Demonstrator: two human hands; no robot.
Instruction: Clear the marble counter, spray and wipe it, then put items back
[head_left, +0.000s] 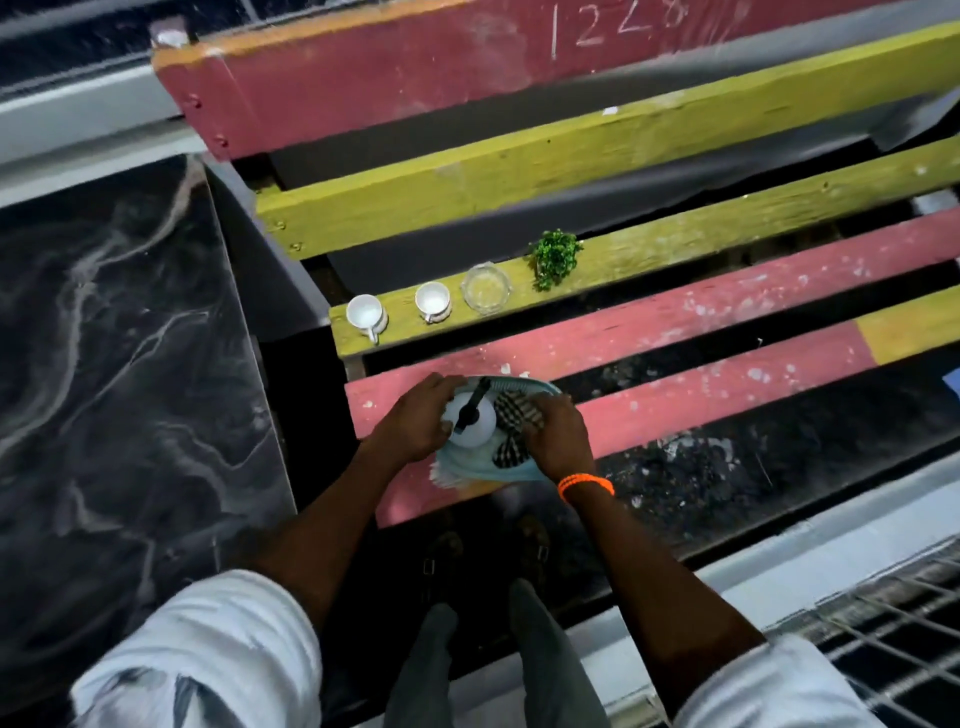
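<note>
dark marble counter (114, 364) with pale veining fills the left side of the view; its visible surface carries nothing. painted wooden planks (675, 322), red and yellow in turn, run stepwise across the upper and right part, with chalk figures on the top red one. a metal grille (893, 639) sits at the lower right corner.

on the lowest red plank, just right of the counter, rests a light blue basket (511, 470). inside it stands a white spray bottle (475, 423) with a black nozzle, and beside that, touching it, lies a black-and-white checked cloth (511, 418).

left hand (415, 421) is curled round the left side of the spray bottle, fingers on its body. right hand (556, 434) lies on the checked cloth at the right of the basket, fingers bent down onto it; whether it pinches the cloth or grips the basket rim cannot be told. an orange bracelet (586, 484) circles the right wrist. the hands are near each other, separated by the bottle.

on the yellow plank above stand, left to right, two white cups (366, 314) (432, 301), a clear glass dish (485, 288) and a small green plant sprig (555, 257), each apart from the next.
</note>
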